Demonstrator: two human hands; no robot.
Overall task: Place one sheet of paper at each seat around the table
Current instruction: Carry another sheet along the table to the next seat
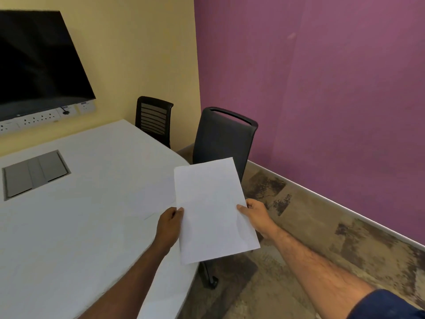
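Now we pinch the paper [212,210] by its side edges, left hand [169,226] and right hand [255,217], above the table [92,203] rim; lay it flat before the chair [224,137] at 12 o'clock.

bare table [92,215], chair [224,137] at edge

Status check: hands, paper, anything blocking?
Left hand and right hand both gripping the white paper sheet. Sheet held over edge of white oval table, near dark grey chair. Nothing blocking.
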